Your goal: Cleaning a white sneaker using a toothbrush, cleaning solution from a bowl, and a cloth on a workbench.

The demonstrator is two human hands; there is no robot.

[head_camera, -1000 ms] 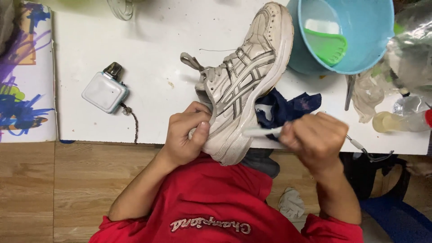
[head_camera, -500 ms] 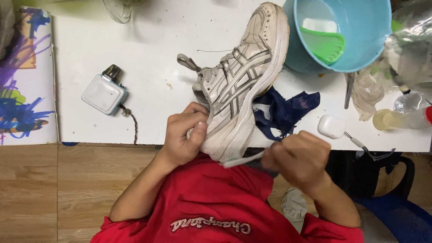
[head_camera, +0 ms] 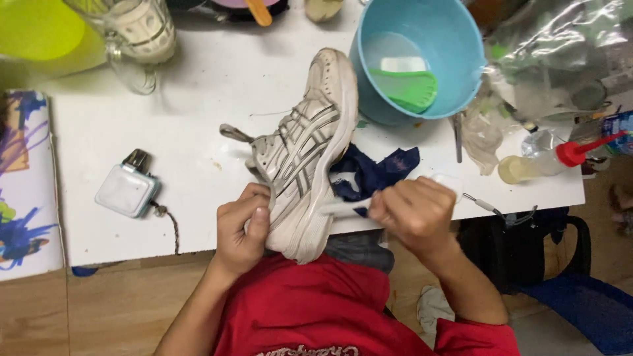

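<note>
A worn white and grey sneaker (head_camera: pixel 310 145) lies on the white table (head_camera: pixel 198 118), its heel hanging over the near edge toward me. My left hand (head_camera: pixel 242 227) grips the heel end from the left side. My right hand (head_camera: pixel 413 212) is closed around a white brush handle (head_camera: pixel 343 206), whose tip touches the shoe's right side near the sole. A dark blue cloth (head_camera: pixel 377 171) lies crumpled under the shoe's right side.
A light blue bucket (head_camera: pixel 455 53) with a green scrub brush (head_camera: pixel 409 89) inside stands behind the shoe. A small white box with a cord (head_camera: pixel 127 190) sits at left. A red-capped squeeze bottle (head_camera: pixel 547 158), plastic bags and a glass mug (head_camera: pixel 138 33) crowd the table.
My right hand has risen from below the table edge back up to the shoe's right side with the brush. The left hand keeps its grip on the heel.
</note>
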